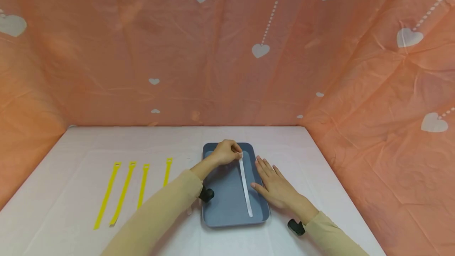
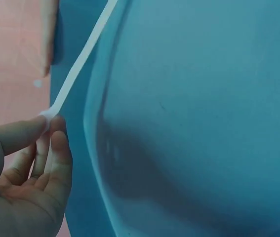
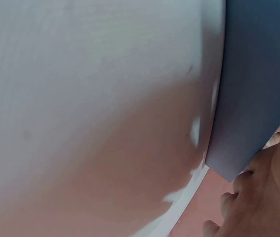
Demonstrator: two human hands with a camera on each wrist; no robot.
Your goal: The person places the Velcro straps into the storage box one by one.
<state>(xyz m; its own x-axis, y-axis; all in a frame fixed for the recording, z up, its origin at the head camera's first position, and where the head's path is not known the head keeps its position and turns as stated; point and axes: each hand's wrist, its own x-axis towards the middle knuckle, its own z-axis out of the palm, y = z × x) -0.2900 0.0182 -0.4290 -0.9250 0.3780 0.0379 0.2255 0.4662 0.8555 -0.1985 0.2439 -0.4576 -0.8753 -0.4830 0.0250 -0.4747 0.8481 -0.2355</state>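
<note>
My left hand [image 1: 226,153] is over the far part of a grey-blue tray [image 1: 224,212]. Between thumb and forefinger it pinches one end of a white cable strap [image 1: 245,187], whose length slants down toward the tray's near right corner. In the left wrist view, the same white strap [image 2: 83,57] runs up from the fingertips of the left hand [image 2: 36,168]. Fingers extended, my right hand [image 1: 275,185] rests along the tray's right side. The right wrist view catches only part of this right hand [image 3: 263,202] beside the tray wall [image 3: 253,74].
Left of the tray, several yellow cable straps [image 1: 106,196] with slotted heads lie in a row on the white table [image 1: 57,208]. Another white strap [image 1: 189,209] lies close to the tray, mostly behind the left arm. An orange curtain [image 1: 227,70] with hearts surrounds the table.
</note>
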